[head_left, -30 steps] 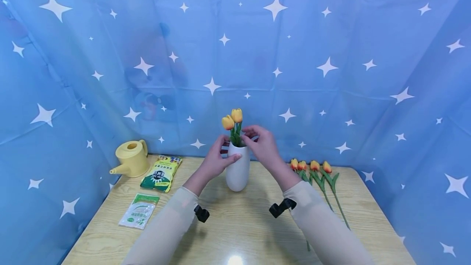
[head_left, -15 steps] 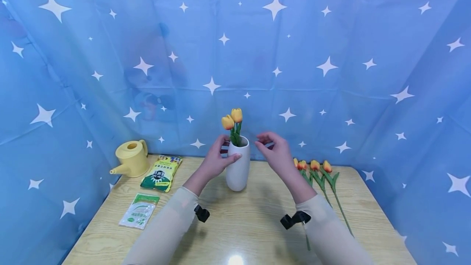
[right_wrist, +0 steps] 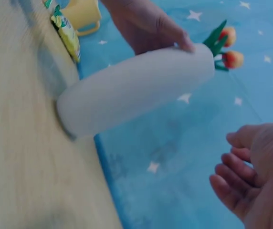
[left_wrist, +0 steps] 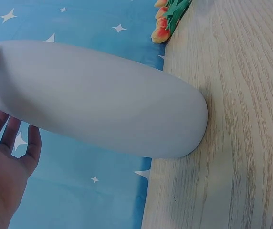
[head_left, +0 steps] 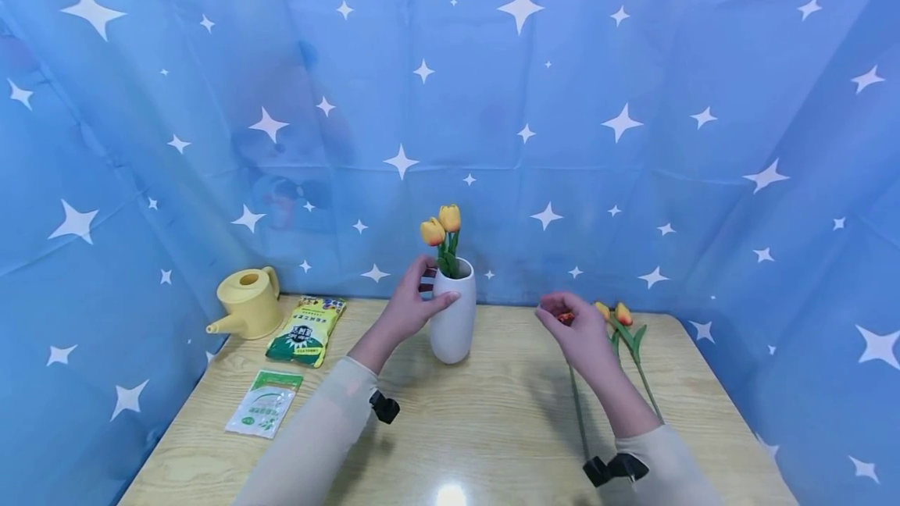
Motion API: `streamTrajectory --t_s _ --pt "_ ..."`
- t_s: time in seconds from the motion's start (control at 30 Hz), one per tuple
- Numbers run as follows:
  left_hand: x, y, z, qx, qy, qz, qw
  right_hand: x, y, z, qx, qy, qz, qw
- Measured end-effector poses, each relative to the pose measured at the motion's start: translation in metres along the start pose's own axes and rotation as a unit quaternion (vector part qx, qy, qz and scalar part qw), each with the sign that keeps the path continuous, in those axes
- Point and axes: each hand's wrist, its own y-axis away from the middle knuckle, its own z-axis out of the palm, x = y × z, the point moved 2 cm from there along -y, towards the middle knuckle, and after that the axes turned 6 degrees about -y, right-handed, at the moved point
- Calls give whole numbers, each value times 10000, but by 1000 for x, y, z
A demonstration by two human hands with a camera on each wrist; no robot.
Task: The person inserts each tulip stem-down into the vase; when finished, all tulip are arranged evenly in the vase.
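Note:
My left hand [head_left: 410,304] grips the white vase [head_left: 452,326] near its rim, thumb across the front and fingers behind; the left wrist view shows the vase's smooth side [left_wrist: 98,98]. The vase stands upright on the table. Two yellow-orange tulips [head_left: 449,217] rise from its mouth, leaning to the left. My right hand [head_left: 580,338] hovers over the loose tulips [head_left: 623,315] at the table's right, hiding some of their blooms. Its fingers are loosely bent, and the right wrist view shows nothing held in that hand [right_wrist: 260,179].
At the table's left stand a yellow watering can [head_left: 250,304] and a yellow-green packet [head_left: 305,332]. A smaller white-green sachet [head_left: 264,403] lies nearer. A blue star-patterned curtain [head_left: 478,100] hangs behind the wooden table [head_left: 492,428].
My right hand has let go at the vase's mouth and moved right and down to the loose tulips. The left hand keeps its hold on the vase.

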Motion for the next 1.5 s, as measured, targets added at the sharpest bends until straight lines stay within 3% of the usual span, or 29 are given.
streamTrajectory --t_s 0.6,1.27,1.5 --pt "-1 0 0 37 -118 87 9999 51 40 -29 4 500 677 9965" --pt "-2 -1 1 28 -47 -19 10000 101 56 -21 -127 581 1313 9896" --pt "-1 0 1 35 -8 -44 10000 112 55 -17 -420 778 1440 9856"
